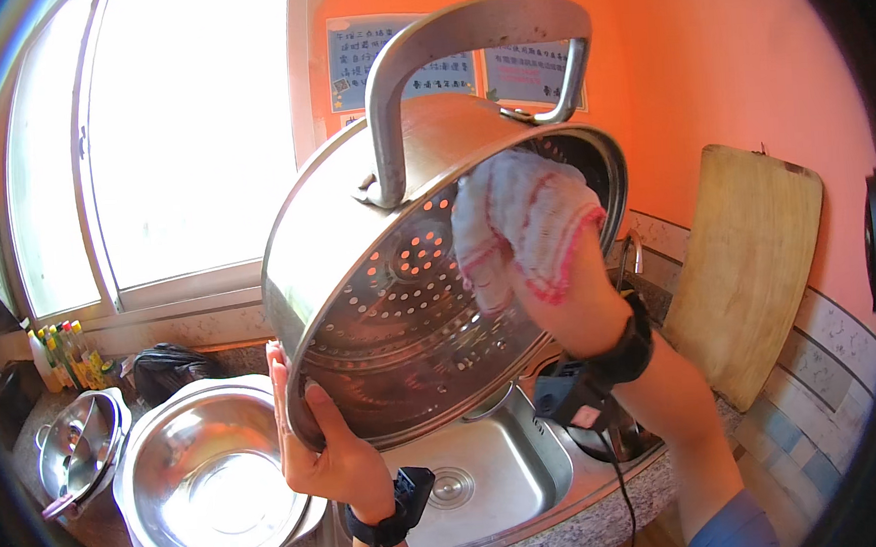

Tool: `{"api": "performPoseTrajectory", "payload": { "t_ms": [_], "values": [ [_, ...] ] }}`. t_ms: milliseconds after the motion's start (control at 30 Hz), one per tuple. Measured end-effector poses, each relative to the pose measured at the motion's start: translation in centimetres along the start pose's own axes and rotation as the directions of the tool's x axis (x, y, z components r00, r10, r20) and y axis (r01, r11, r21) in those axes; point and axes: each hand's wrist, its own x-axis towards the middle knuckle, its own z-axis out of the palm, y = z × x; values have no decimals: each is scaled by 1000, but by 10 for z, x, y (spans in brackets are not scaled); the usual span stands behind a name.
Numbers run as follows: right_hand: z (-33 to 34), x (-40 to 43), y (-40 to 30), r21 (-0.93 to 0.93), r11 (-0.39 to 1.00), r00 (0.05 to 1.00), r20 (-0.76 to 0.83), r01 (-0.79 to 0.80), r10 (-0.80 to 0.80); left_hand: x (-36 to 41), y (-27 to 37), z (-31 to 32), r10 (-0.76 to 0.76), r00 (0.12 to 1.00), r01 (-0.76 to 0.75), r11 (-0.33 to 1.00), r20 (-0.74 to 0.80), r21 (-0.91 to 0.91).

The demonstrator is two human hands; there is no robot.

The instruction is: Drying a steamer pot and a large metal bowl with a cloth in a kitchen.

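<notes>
A large stainless-steel steamer pot [382,351] with a perforated bottom is held tilted on its side above the sink, its opening facing me. My left hand [332,442] grips its lower left rim, thumb inside and fingers outside. Inside the pot, a white cloth with pink edging [528,217] lies over my right hand [500,263], which is mostly hidden beneath it; the cloth is against the inner wall or bottom, exactly where I cannot tell. A thick metal handle [477,30] arches over the top of the pot. Both wrists wear black straps with devices.
Below is a stainless-steel sink [487,508] with a drain. Large metal basins [211,478] and a divided pot [79,448] stand on the left counter, near sauce bottles [67,360] and a black plastic bag [172,369]. A wooden cutting board [746,272] leans on the right wall, near a faucet [636,252].
</notes>
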Motion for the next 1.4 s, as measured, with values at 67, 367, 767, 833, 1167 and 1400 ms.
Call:
{"api": "performPoseTrajectory", "payload": {
  "t_ms": [67, 367, 767, 833, 1167, 1400],
  "values": [
    [31, -6, 21, 385, 915, 853, -431, -120, 294, -2, -1, -2, -10, 1000, 10, 999, 23, 30],
    [80, 7, 70, -913, 353, 970, 238, 203, 57, -4, 1, -1, 130, 991, -130, 990, -1, -49],
    [1, -31, 29, -631, -775, 948, -225, 33, 224, 7, 12, 2, 40, 985, -46, 998, -168, -31],
    [29, -47, 26, -775, -632, 724, -419, 31, 549, 7, 9, 0, 41, 988, -45, 999, -150, -24],
    [86, -89, 67, -663, 661, 862, 46, -352, 505, 1, 12, 4, 73, 984, -59, 995, -162, 85],
    [25, -83, 29, -999, 35, 592, 5, -39, 806, 7, 7, 1, 40, 984, -35, 999, -175, 33]
  ]
}}
